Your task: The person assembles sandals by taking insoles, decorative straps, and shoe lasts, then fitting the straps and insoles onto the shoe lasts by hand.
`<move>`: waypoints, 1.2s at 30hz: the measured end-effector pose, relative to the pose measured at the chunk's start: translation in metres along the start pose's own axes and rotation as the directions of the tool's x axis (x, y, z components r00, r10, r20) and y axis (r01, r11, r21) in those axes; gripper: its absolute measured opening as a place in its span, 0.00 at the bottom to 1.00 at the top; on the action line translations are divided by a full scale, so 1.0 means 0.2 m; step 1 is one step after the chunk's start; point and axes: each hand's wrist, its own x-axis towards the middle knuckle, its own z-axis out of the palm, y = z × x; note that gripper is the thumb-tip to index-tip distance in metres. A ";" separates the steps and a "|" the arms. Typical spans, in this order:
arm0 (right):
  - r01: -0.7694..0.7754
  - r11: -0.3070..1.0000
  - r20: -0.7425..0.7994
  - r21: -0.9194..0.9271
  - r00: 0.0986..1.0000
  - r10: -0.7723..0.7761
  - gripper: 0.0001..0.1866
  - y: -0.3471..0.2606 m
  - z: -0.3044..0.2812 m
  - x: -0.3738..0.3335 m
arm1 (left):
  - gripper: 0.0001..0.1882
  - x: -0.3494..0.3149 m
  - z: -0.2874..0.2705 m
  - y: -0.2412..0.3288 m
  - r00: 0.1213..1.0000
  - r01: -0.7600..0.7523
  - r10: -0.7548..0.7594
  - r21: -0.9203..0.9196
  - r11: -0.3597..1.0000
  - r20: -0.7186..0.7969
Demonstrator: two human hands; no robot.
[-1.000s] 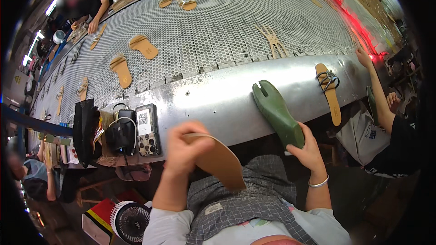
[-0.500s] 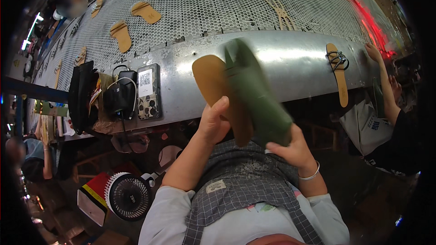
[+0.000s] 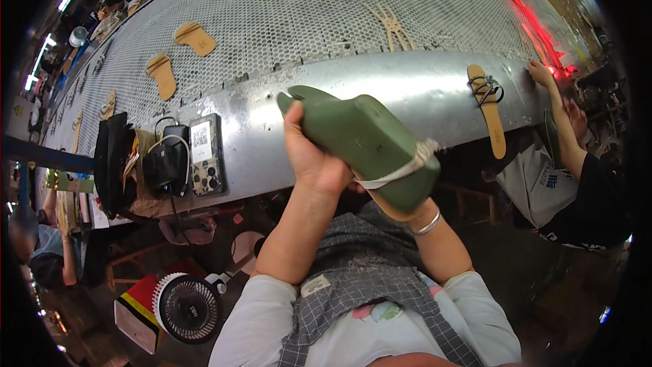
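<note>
Above the metal table's near edge, a green shoe last (image 3: pixel 353 136) is held tilted in front of me. A whitish strap (image 3: pixel 401 168) runs across its lower part, and a tan edge of the sandal sole (image 3: pixel 388 205) shows under that end. My left hand (image 3: pixel 316 163) is closed round the upper left part of the last, thumb up near its notched end. Behind and beneath the lower right end, my right hand (image 3: pixel 422 216) grips the last. Most of its fingers are hidden.
A strappy sandal (image 3: pixel 487 105) lies right on the table (image 3: pixel 258 122). At left are a phone (image 3: pixel 206 153), a black pouch (image 3: pixel 113 156) and cables. Tan sandal soles (image 3: pixel 195 39) lie on the mesh belt (image 3: pixel 285 27). A fan (image 3: pixel 187 307) stands lower left; co-workers are at both sides.
The last has turned over, so the strap now shows and the tan sole has gone mostly under it. My left hand has shifted from the sole onto the last; my right hand has moved behind it.
</note>
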 end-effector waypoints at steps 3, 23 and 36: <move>-0.051 0.998 0.199 0.032 0.979 0.044 0.11 0.01 -0.35 0.11 | 0.26 0.07 0.01 -0.02 0.984 0.143 -0.152 0.101 0.985 0.090; -0.407 0.305 -0.500 -0.861 0.789 -0.358 0.31 0.08 -0.73 1.68 | 0.32 0.69 -0.03 0.10 0.945 0.228 -0.292 0.344 0.911 0.148; 0.456 0.859 -0.150 -0.232 0.856 -0.494 0.17 -0.46 -0.31 0.72 | 0.35 0.59 -0.05 0.06 0.917 0.259 -0.340 0.338 0.905 0.209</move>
